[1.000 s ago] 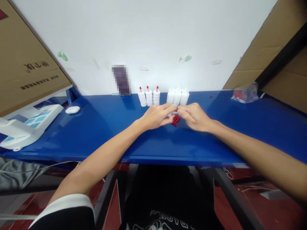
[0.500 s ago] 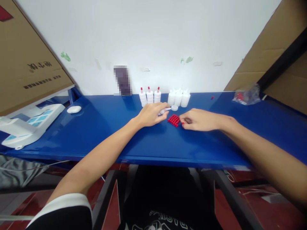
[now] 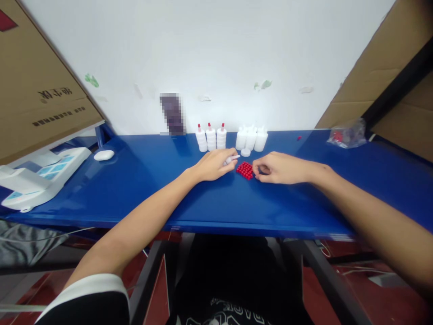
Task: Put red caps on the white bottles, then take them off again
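My left hand (image 3: 214, 164) lies on the blue table (image 3: 189, 189), fingers closed round a small white bottle nozzle (image 3: 232, 159). My right hand (image 3: 279, 168) rests to the right, fingertips pinched at the edge of a cluster of red caps (image 3: 245, 169); whether a cap is between them I cannot make out. A white round piece (image 3: 246, 152) lies just behind the caps. Three white bottles with red tips (image 3: 211, 137) stand at the back, with three plain white bottles (image 3: 251, 138) beside them.
A white machine (image 3: 37, 178) and a white mouse-like object (image 3: 103, 155) sit at the left. Cardboard boxes (image 3: 37, 85) lean at both sides. A clear bag with red bits (image 3: 347, 134) lies at the far right, and a lone red cap (image 3: 298, 138) near the wall.
My hands, joined above the red caps a second ago, have separated. The right hand dropped to the table beside the caps; the left hand drew back a little holding the nozzle.
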The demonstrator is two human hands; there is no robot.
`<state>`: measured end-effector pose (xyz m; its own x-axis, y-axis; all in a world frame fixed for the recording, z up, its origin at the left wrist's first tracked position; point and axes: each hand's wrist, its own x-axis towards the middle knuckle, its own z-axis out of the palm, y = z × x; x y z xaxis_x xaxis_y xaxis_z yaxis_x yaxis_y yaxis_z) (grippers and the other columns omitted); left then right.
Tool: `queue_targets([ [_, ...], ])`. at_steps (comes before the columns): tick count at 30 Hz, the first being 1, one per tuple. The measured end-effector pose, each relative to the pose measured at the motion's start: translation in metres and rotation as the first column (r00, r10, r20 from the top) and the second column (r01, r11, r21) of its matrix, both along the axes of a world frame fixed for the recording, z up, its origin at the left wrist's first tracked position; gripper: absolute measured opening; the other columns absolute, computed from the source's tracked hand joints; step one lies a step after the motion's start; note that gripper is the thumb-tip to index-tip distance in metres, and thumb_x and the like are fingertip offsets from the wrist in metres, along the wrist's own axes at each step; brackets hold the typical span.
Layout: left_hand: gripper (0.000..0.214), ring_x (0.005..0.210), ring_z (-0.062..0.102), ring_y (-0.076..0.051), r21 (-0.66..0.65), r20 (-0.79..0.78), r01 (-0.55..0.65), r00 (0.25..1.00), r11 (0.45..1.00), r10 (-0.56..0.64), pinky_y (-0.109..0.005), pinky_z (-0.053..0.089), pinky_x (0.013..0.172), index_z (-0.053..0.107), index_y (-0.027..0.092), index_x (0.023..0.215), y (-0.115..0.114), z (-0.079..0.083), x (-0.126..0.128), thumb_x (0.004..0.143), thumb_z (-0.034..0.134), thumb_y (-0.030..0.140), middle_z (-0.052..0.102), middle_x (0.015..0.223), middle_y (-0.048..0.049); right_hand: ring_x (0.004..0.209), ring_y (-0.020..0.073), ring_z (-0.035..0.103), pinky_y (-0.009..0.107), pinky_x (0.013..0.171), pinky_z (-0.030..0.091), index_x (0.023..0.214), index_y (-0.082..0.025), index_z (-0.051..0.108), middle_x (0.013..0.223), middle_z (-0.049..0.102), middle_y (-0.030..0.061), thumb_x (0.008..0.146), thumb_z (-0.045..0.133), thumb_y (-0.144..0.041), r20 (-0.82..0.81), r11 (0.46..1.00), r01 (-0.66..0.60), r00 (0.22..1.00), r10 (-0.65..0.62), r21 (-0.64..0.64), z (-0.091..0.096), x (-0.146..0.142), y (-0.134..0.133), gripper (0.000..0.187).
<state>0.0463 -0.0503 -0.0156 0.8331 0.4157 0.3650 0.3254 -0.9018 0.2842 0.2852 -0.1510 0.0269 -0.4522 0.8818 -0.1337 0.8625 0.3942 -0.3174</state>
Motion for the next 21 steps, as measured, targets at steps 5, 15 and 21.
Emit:
queue_targets([
  [5,0.026,0.078,0.058,-0.018,0.008,-0.016,0.001,1.0,1.0,-0.001,-0.03,0.04,0.07,0.063,0.019,0.105,-0.0007,0.0005,0.0011,0.1,0.044,0.036,0.069,0.096,-0.0052,0.061,0.0138,0.054,0.031,0.063,0.038,0.081,-0.021,0.065,0.07,0.062,-0.0007,0.087,0.061,-0.03,-0.062,0.999,0.008,0.998,-0.004,0.051,-0.0013,0.0007,0.0007,0.011],
  [15,0.027,0.073,0.058,-0.017,0.037,-0.027,0.004,1.0,0.999,-0.003,-0.029,0.038,0.065,0.063,0.019,0.102,-0.0002,-0.0003,0.0008,0.101,0.044,0.038,0.068,0.09,-0.0039,0.063,0.016,0.061,0.032,0.063,0.043,0.089,-0.02,0.074,0.073,0.07,0.0023,0.089,0.062,-0.037,-0.079,0.999,0.028,0.996,-0.026,0.018,-0.0016,0.0029,0.0025,0.021],
  [21,0.028,0.074,0.059,-0.018,0.041,-0.034,0.007,0.999,0.999,-0.006,-0.029,0.039,0.065,0.063,0.019,0.104,-0.0005,0.0004,0.0007,0.102,0.044,0.039,0.068,0.09,-0.0047,0.063,0.016,0.062,0.032,0.064,0.044,0.086,-0.019,0.074,0.075,0.072,0.0026,0.085,0.061,-0.028,-0.056,0.998,0.046,0.997,-0.048,-0.045,0.002,0.0056,0.0012,0.016],
])
